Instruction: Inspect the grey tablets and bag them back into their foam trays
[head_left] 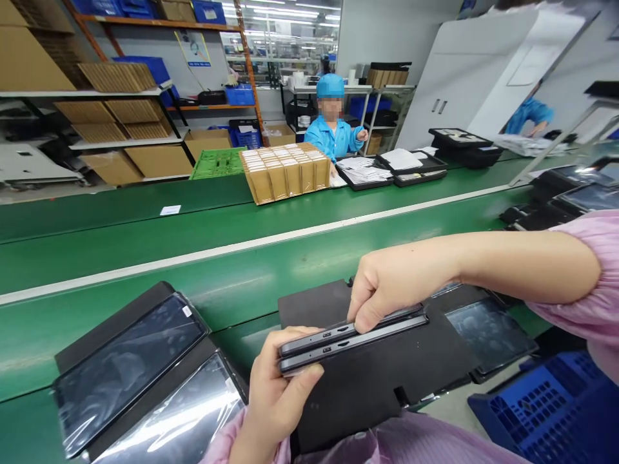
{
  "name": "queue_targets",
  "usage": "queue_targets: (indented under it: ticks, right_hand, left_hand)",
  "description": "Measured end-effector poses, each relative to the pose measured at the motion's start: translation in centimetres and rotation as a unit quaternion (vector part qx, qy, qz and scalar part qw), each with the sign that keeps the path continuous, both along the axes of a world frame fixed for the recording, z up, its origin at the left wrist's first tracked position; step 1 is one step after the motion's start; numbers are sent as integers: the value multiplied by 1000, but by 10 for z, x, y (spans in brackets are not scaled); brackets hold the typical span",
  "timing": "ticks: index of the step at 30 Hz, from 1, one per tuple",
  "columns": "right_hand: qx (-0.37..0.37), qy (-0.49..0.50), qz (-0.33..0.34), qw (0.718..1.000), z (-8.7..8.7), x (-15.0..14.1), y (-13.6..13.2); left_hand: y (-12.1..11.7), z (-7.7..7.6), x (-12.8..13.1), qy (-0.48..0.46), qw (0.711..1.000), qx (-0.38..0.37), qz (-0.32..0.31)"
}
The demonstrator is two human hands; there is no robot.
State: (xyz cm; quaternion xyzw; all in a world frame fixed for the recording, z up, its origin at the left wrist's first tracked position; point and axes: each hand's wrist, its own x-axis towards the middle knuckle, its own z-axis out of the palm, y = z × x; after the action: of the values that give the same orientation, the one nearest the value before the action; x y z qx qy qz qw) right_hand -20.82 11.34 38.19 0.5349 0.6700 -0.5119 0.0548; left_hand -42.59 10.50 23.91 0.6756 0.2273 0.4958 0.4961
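Two thin tablets (329, 343) are held one above the other, edges with ports and slots facing me. My left hand (278, 374) wraps round their left ends, thumb below and fingers behind. My right hand (382, 290) comes from the right, curled, with thumb and fingers pinched at the upper tablet's edge; its fingertips are partly hidden. Beneath lies a black sheet (377, 380) with cut notches. To the left, a film-covered tablet (130, 370) and a second shiny tablet (178, 419) rest on black sheets. Another tablet (488, 328) lies right of my hands.
A green conveyor (271, 238) with a pale strip runs across. Beyond it are a divided cardboard box (285, 183), a green crate (217, 164) and black trays (367, 183) of papers. A person in blue (333, 132) stands opposite. A blue basket (546, 406) is at lower right.
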Motion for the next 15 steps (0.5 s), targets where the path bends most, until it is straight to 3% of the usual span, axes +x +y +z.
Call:
queue_targets:
  ticks: [4,8,15]
  right_hand:
    - [10,-25,20,999,6,-8,-4]
    - [44,-64,-20,997,9,-16,-14]
    - [116,-37,-68,990,8,-24,-28]
  left_hand:
    - [0,0,-2,13,999,35,-14]
    - [0,-1,-2,25,998,60,-11]
    - [-4,-9,-6,35,999,31,5]
